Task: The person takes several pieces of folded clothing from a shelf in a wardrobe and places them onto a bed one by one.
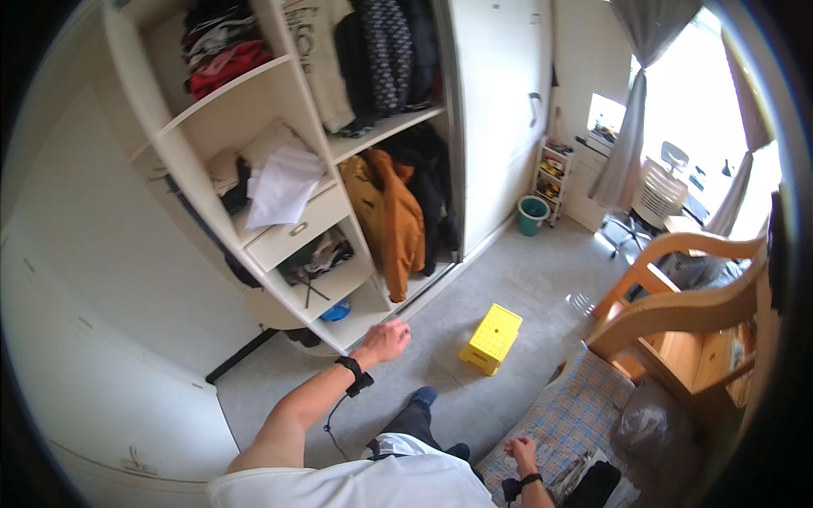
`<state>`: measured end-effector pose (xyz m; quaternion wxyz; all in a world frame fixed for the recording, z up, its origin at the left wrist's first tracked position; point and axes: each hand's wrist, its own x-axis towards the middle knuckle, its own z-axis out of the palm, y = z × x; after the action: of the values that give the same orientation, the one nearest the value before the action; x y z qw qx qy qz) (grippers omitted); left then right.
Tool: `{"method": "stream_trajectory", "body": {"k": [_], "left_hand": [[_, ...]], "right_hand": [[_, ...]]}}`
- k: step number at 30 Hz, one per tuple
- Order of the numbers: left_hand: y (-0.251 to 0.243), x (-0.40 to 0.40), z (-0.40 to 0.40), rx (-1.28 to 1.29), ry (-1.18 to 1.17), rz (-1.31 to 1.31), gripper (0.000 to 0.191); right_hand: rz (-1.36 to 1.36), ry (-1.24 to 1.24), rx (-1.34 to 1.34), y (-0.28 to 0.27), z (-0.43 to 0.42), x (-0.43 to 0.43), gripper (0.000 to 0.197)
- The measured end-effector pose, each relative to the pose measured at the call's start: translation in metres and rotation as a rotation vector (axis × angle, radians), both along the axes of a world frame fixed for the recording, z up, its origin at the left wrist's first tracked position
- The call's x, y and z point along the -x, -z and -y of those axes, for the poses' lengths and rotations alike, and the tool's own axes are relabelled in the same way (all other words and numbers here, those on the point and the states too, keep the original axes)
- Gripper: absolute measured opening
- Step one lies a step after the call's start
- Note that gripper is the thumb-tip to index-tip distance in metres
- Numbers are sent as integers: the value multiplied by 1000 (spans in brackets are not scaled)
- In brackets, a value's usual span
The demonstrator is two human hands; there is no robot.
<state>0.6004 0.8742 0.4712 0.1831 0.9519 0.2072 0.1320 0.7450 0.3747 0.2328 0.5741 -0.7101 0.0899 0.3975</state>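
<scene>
My left hand (386, 341) is held out in front of the open wardrobe (356, 279), above the grey floor. Its fingers are loosely bent and nothing shows in them. A black strap (357, 374) with a small device and a cable is around that wrist. Low on the right, my right hand (522, 452) hovers over a plaid bed cover (571, 406), also holding nothing that I can see. Another black strap (531, 479) is on the right wrist. On the floor ahead stands a yellow plastic step stool (492, 336).
The wardrobe holds folded clothes (228, 63), white papers or cloth (286, 184) and an orange jacket (397, 222). A wooden bed frame (673, 314) rises on the right. Farther off are a green bucket (532, 219), a shelf trolley (554, 174) and an office chair (657, 193).
</scene>
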Motion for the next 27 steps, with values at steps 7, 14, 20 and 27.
{"method": "stream_trajectory", "body": {"k": [7, 14, 20, 27], "left_hand": [[-51, 74, -155, -244, -283, 215, 26], [-102, 77, -306, -533, -365, 242, 77], [-110, 72, -398, -580, -469, 165, 87], [-109, 96, -398, -615, -348, 265, 53]], "right_hand": [[384, -390, -37, -86, -214, -37, 18], [635, -531, 12, -124, -313, -21, 15], [591, -486, 72, -119, -353, 2, 13], [568, -592, 39, -113, -396, 22, 14]]}}
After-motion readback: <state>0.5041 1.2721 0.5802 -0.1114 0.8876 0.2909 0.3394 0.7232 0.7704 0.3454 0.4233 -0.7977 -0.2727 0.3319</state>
